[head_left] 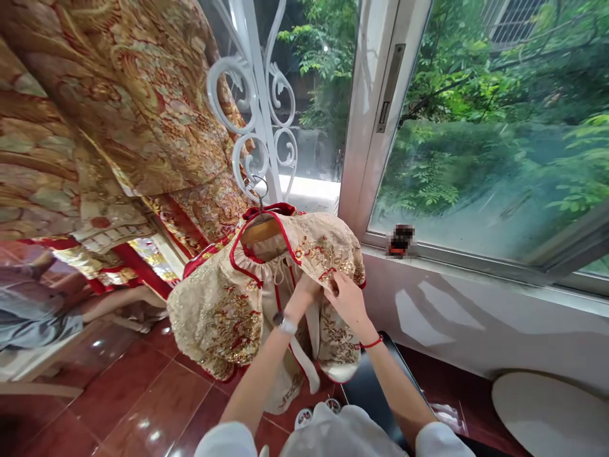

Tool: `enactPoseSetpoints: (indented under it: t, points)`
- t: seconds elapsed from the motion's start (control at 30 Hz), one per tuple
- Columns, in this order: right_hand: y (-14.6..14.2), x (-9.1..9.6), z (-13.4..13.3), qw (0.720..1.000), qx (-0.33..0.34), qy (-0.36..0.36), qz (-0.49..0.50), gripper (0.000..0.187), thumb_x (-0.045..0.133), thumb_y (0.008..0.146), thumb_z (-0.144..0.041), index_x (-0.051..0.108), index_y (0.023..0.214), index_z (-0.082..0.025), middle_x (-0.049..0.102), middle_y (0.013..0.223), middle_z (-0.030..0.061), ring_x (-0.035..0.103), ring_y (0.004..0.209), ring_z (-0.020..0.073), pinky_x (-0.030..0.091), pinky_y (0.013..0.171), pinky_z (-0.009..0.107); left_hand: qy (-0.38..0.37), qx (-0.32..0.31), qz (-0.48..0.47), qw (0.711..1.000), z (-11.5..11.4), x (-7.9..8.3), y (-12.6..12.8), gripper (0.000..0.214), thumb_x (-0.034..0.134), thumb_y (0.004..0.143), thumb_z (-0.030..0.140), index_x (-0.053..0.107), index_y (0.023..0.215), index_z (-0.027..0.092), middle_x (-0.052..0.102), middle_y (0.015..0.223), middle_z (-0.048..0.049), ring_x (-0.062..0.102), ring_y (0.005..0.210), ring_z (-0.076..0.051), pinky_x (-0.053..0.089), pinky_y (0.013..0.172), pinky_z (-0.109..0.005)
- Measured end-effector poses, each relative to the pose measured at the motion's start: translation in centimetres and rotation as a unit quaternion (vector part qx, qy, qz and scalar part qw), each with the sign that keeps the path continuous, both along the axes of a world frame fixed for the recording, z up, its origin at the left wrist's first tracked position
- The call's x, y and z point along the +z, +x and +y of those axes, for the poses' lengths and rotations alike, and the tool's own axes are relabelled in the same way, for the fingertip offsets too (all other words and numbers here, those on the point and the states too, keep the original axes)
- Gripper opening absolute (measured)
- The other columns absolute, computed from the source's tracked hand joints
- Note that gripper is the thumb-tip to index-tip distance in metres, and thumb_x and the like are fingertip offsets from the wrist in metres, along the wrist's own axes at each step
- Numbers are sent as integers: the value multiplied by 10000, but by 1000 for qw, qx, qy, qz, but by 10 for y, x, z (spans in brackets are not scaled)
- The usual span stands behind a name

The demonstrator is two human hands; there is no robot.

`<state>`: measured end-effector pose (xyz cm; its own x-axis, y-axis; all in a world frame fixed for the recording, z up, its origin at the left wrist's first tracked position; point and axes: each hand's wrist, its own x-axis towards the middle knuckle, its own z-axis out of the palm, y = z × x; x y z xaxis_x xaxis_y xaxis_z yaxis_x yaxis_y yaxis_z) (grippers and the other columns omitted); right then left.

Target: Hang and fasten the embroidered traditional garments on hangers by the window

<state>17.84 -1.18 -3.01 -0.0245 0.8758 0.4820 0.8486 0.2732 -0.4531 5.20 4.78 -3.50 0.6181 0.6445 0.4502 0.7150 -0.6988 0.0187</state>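
A cream jacket (314, 238) with gold sequin embroidery and red piping hangs on a wooden hanger (261, 231), its front parted. My right hand (351, 308) is closed on the edge of the jacket's right-side front panel, thumb and fingers pinching the cloth. Under that same panel reaches my left hand (304, 295), its fingers hidden behind the fabric. A watch (285, 322) is on my left wrist and a red cord (373, 343) circles the right one. Thin ties hang at the neckline, and a pale strip (305, 367) dangles below my left hand.
Heavy gold and red embroidered garments (143, 114) hang at the left. A white scrolled metal rack (261, 82) holds the hanger before a window (457, 158). A small pixelated dark item (402, 241) rests on the sill. A person's leg (124, 301) shows at far left.
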Motion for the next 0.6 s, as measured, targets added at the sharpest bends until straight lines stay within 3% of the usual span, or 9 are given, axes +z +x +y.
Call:
enactPoseSetpoints:
  t: [0.07, 0.13, 0.2, 0.23, 0.33, 0.47, 0.6]
  points:
    - [7, -14, 9, 1000, 8, 2, -11, 67, 523, 830, -164, 496, 816, -223, 580, 839, 37, 541, 764, 203, 398, 654, 295, 55, 107, -108, 987, -29, -22, -32, 200, 572, 874, 188, 654, 1056, 182, 650, 1104, -140, 613, 1062, -267, 498, 931, -454]
    - [14, -23, 15, 999, 24, 15, -20, 73, 508, 849, -171, 498, 801, -225, 575, 838, 40, 539, 787, 209, 411, 677, 303, 149, 297, -264, 906, -51, -39, -69, 275, 620, 844, 314, 612, 1087, 185, 635, 1034, -150, 589, 1044, -317, 462, 925, -540]
    - [17, -27, 21, 999, 5, 37, -20, 65, 506, 867, -201, 505, 806, -221, 579, 861, 57, 537, 827, 226, 428, 723, 328, 170, 406, -320, 839, -61, -46, -102, 473, 674, 787, 433, 558, 1151, 155, 633, 991, -155, 588, 1001, -345, 451, 897, -562]
    - [17, -27, 24, 999, -13, 47, -21, 61, 500, 877, -211, 512, 818, -218, 584, 874, 67, 537, 844, 235, 433, 745, 342, 151, 422, -319, 835, -62, -45, -114, 506, 667, 788, 448, 541, 1170, 140, 645, 959, -150, 605, 955, -340, 460, 871, -540]
    - [7, -23, 27, 998, 9, 50, -36, 102, 442, 912, -195, 537, 875, -204, 616, 899, 92, 557, 857, 243, 440, 749, 350, 47, 377, -298, 876, -63, -32, -126, 390, 530, 894, 327, 514, 1232, 134, 697, 923, -132, 666, 809, -273, 495, 761, -397]
    - [-28, -13, 6, 989, 146, 30, -8, 174, 399, 939, -187, 520, 817, -212, 616, 798, 66, 565, 715, 204, 431, 659, 308, 24, 312, -340, 887, -75, -13, -91, 385, 420, 955, 250, 447, 1330, 168, 712, 1067, -145, 707, 839, -226, 519, 697, -314]
    - [-61, -13, -7, 979, 203, -33, 8, 168, 418, 885, -120, 562, 853, -200, 645, 781, 67, 572, 672, 190, 436, 646, 290, -11, 333, -338, 880, -73, -4, -49, 404, 352, 974, 216, 426, 1361, 128, 732, 951, -149, 720, 768, -222, 518, 622, -293]
